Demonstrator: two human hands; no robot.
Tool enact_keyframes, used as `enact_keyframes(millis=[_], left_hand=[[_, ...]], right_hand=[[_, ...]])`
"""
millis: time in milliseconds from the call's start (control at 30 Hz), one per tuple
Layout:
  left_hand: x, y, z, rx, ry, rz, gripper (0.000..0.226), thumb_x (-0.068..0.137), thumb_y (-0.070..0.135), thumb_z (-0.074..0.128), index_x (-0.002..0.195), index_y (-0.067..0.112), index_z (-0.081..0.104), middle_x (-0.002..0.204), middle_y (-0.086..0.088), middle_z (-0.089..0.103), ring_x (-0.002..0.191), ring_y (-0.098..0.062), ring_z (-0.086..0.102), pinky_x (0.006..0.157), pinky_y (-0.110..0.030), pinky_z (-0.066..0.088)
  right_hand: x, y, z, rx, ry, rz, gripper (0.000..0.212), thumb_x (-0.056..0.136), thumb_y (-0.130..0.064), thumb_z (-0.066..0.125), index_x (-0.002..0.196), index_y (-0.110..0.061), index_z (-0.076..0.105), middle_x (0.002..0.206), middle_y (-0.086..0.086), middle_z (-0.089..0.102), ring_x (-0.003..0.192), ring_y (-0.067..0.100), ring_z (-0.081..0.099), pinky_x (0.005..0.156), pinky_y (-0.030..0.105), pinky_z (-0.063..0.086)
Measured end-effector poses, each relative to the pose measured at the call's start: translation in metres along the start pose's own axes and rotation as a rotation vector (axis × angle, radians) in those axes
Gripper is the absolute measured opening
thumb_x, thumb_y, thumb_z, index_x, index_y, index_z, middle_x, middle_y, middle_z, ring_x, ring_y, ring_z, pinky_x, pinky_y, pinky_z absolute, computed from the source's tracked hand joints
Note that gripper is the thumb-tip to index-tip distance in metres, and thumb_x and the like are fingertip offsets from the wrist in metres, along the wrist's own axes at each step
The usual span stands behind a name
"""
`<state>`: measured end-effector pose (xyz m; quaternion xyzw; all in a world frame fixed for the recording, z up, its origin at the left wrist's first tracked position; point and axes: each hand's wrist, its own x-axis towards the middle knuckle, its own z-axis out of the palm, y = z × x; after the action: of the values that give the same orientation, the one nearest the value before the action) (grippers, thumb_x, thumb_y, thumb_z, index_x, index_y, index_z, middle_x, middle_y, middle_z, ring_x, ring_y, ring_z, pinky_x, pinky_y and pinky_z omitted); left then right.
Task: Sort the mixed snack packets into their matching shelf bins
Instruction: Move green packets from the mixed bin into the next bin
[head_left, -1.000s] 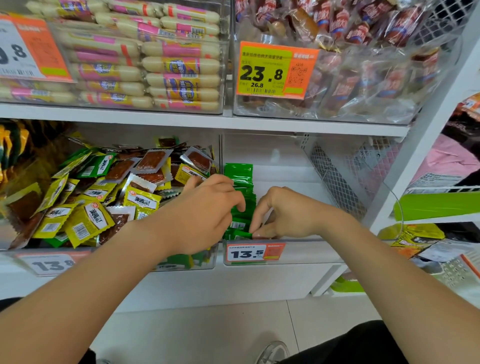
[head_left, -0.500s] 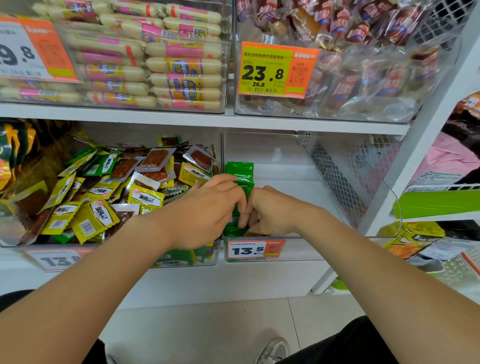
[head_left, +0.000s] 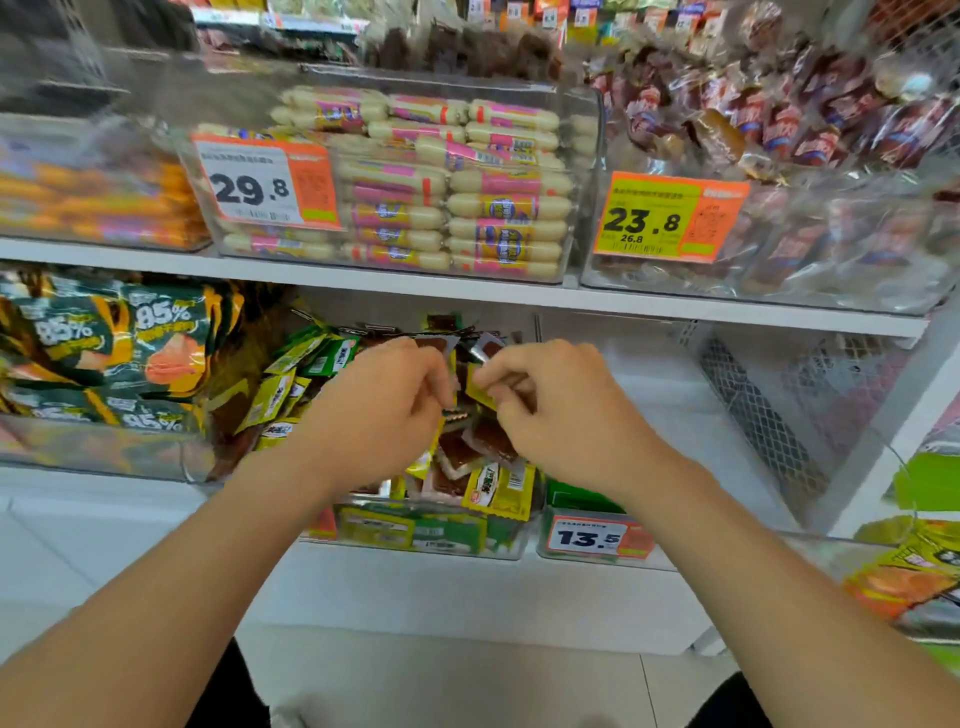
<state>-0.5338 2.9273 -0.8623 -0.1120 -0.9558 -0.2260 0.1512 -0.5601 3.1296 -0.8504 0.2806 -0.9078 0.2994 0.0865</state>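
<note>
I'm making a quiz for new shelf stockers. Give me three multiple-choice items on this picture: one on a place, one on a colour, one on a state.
1. The left hand and right hand are over: A the mixed packet bin; B the sausage bin; C the floor.
2. The packets behind the 13.5 tag are: A red; B green; C blue.
3. The right hand's fingers are: A spread flat; B hidden; C curled on a yellow packet.
Answers: A, both hands hang above its jumbled packets; B, green shows above that tag; C, thumb and forefinger pinch it.
</note>
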Motion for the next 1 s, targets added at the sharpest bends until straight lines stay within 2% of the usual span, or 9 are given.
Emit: enact_keyframes(millis=[67,200,267,367,467,567,767,867,1000], left_hand=[[0.003,-0.018,-0.012,0.000,0.059,-0.151,0.025,0.090,0.006,0.054,0.092,0.023,0.071,0.077,0.011,0.062,0.069,-0.008,0.059,0.062,-0.030,0.046],[0.012,-0.079,-0.020,0.218,0.122,-0.327,0.031,0.089,0.009,0.056,0.118,0.006,0.066,0.108,-0.016,0.064,0.103,-0.036,0.061,0.087,-0.046,0.054],[0.018,-0.103,-0.022,0.263,0.113,-0.379,0.029,0.087,0.008,0.058,0.115,0.000,0.061,0.110,-0.022,0.059,0.104,-0.043,0.057,0.086,-0.049,0.051],[0.026,-0.122,-0.022,0.212,0.046,-0.406,0.020,0.092,0.010,0.058,0.111,0.003,0.058,0.102,-0.017,0.059,0.093,-0.035,0.057,0.076,-0.039,0.047],[0.027,-0.136,-0.018,0.213,-0.084,-0.384,0.016,0.099,0.023,0.054,0.106,0.011,0.062,0.086,-0.007,0.061,0.071,-0.024,0.055,0.062,-0.032,0.045],[0.024,-0.144,-0.020,0.216,-0.064,-0.332,0.017,0.099,0.026,0.056,0.092,0.016,0.067,0.078,-0.005,0.062,0.070,-0.026,0.059,0.061,-0.032,0.044],[0.014,-0.145,-0.021,0.141,-0.016,-0.336,0.029,0.102,0.019,0.051,0.078,0.018,0.067,0.073,-0.008,0.065,0.057,-0.020,0.057,0.048,-0.026,0.035],[0.016,-0.146,-0.019,0.150,0.005,-0.367,0.017,0.097,0.010,0.056,0.086,0.009,0.069,0.086,-0.013,0.065,0.068,-0.027,0.061,0.055,-0.030,0.043],[0.019,-0.146,-0.019,0.151,0.053,-0.336,0.012,0.097,0.009,0.059,0.094,0.005,0.070,0.101,-0.012,0.057,0.084,-0.032,0.063,0.070,-0.040,0.052]], right_hand=[[0.009,-0.016,0.018,-0.019,-0.053,-0.054,0.031,0.095,-0.007,0.059,0.110,-0.024,0.080,0.090,-0.008,0.075,0.075,0.005,0.067,0.078,0.029,0.059],[0.037,-0.032,0.054,-0.136,0.027,-0.060,0.022,0.097,-0.014,0.057,0.106,-0.017,0.077,0.097,0.005,0.075,0.084,0.022,0.070,0.081,0.045,0.061],[0.055,-0.039,0.070,-0.136,0.077,-0.092,0.027,0.096,-0.010,0.058,0.114,-0.017,0.076,0.107,0.006,0.072,0.096,0.025,0.069,0.084,0.046,0.060],[0.079,-0.048,0.092,-0.160,0.019,-0.149,0.034,0.098,-0.008,0.057,0.129,-0.015,0.069,0.118,0.007,0.066,0.109,0.028,0.064,0.089,0.046,0.058],[0.104,-0.054,0.112,-0.241,-0.067,-0.168,0.029,0.097,-0.004,0.059,0.124,-0.011,0.065,0.114,0.010,0.064,0.105,0.032,0.064,0.078,0.044,0.057],[0.127,-0.057,0.126,-0.284,-0.151,-0.148,0.035,0.092,0.000,0.063,0.126,-0.008,0.059,0.112,0.014,0.064,0.102,0.036,0.065,0.068,0.040,0.049],[0.151,-0.054,0.139,-0.343,-0.293,-0.102,0.077,0.089,-0.034,0.065,0.156,-0.019,0.030,0.141,0.008,0.059,0.132,0.034,0.050,0.104,0.052,0.037],[0.155,-0.052,0.140,-0.339,-0.260,-0.063,0.079,0.083,-0.049,0.073,0.152,-0.026,0.041,0.135,0.002,0.065,0.131,0.031,0.052,0.106,0.051,0.034],[0.146,-0.057,0.136,-0.300,-0.088,-0.042,0.068,0.080,-0.049,0.080,0.140,-0.032,0.056,0.120,-0.003,0.072,0.118,0.027,0.060,0.103,0.046,0.036]])
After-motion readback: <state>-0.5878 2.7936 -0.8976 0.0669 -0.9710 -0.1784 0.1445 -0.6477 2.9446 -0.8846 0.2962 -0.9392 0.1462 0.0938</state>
